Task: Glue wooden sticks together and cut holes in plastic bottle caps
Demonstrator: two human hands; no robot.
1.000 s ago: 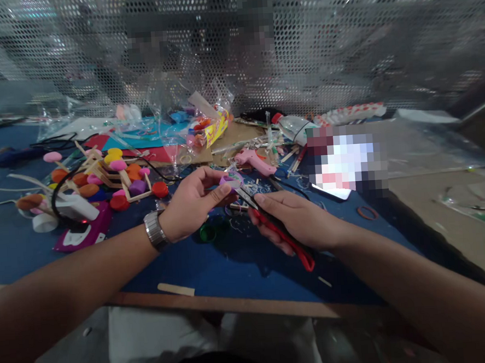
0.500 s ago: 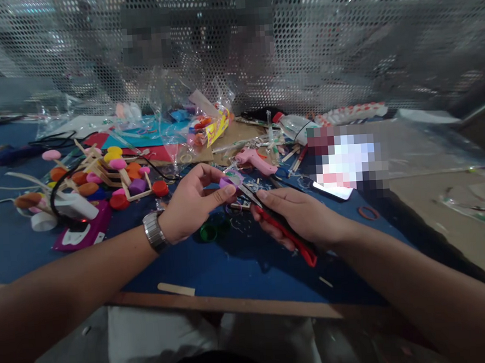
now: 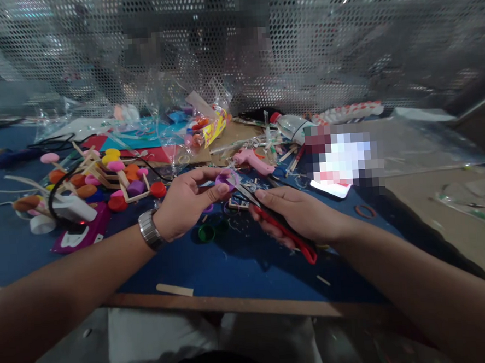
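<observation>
Between thumb and fingers, my left hand (image 3: 190, 200) pinches a small purple bottle cap (image 3: 222, 179), its opening turned toward the right. My right hand (image 3: 291, 208) is wrapped round red-and-black-handled scissors (image 3: 280, 227), thumb along the metal. The silver tip reaches up to the cap's rim; whether it touches inside is too small to tell. Beneath my hands lie a green bottle cap (image 3: 207, 233) and a small wooden-stick piece (image 3: 238, 203). Just beyond them rests a pink glue gun (image 3: 253, 160).
To the left stands a craft-stick structure (image 3: 134, 197) with coloured discs, beside a purple power strip (image 3: 81, 229). A lit phone (image 3: 338, 170), a brown ring (image 3: 365, 211) and a plastic bottle (image 3: 292, 126) are at right. A craft stick (image 3: 175, 289) lies near the front edge.
The purple cap has turned in my left fingers and shifted slightly left. The scissors' tip stays close to it, with small movements of my right hand.
</observation>
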